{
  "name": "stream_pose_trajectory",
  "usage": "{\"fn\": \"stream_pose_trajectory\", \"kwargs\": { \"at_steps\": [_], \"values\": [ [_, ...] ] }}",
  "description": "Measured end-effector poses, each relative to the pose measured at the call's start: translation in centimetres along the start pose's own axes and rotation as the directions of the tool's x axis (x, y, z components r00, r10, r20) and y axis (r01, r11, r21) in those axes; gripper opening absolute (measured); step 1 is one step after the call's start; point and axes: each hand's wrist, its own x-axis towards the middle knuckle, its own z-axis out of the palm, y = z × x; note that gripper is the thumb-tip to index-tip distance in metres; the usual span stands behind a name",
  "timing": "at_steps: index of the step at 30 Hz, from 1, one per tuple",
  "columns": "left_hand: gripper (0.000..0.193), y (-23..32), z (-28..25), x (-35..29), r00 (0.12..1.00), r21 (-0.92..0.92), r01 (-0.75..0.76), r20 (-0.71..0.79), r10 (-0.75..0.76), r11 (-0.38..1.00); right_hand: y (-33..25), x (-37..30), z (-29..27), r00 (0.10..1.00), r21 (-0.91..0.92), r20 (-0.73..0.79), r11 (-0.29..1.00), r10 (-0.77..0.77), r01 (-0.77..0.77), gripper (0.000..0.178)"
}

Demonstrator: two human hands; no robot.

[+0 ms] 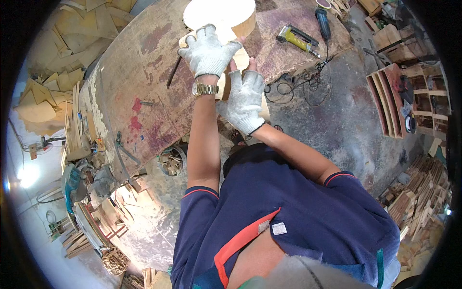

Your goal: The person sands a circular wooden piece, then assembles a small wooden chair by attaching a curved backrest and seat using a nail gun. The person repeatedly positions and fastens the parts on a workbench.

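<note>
A pale wooden piece (242, 59) lies under both my hands, by the far edge of the worktable (159, 62). My left hand (207, 52), in a white knit glove with a metal watch at the wrist, rests on it with fingers spread. Nearer to me, my right hand (246, 98), in a matching glove with bare fingertips showing, lies against the same piece, its fingers stretched forward and apart. The piece's underside and lower part are hidden. Just beyond is a drum-like wooden form (246, 26) with a brightly lit top. A dark rod (174, 72) lies left of my left hand.
A yellow-green air nailer (296, 39) and a dark blue power tool (323, 23) lie at the right of the table, with cables (308, 84) hanging below. Clamps (126, 150) sit at the left edge. Wooden frames (387, 101) stand right; offcuts (409, 192) are piled lower right.
</note>
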Motion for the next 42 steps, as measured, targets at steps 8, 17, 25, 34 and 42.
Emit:
{"fn": "stream_pose_trajectory", "kwargs": {
  "at_steps": [8,17,25,34,42],
  "values": [
    [0.103,0.2,-0.4,0.1,1.000,0.016,-0.001,-0.005,0.001,1.000,0.5,0.2,0.5,1.000,0.065,-0.026,0.998,-0.012,0.014,0.124],
    [0.091,-0.1,0.7,0.1,0.990,0.145,-0.059,-0.117,0.077,0.988,0.7,0.2,0.0,0.998,0.024,-0.018,0.998,-0.052,0.053,0.119],
    [0.096,0.2,-0.8,1.4,0.999,0.132,0.000,0.046,-0.006,0.991,0.5,1.3,-0.4,0.995,-0.055,0.005,0.993,-0.102,0.102,0.118],
    [0.050,1.5,-1.9,0.5,0.995,0.042,-0.001,-0.100,0.005,0.999,1.1,0.9,0.3,0.992,-0.193,0.026,0.973,-0.127,0.130,0.122],
    [0.062,1.7,-1.9,-0.3,0.984,0.073,0.018,-0.178,-0.005,0.997,1.0,0.4,0.2,0.995,-0.115,0.038,0.989,-0.091,0.094,0.121]
  ]
}}
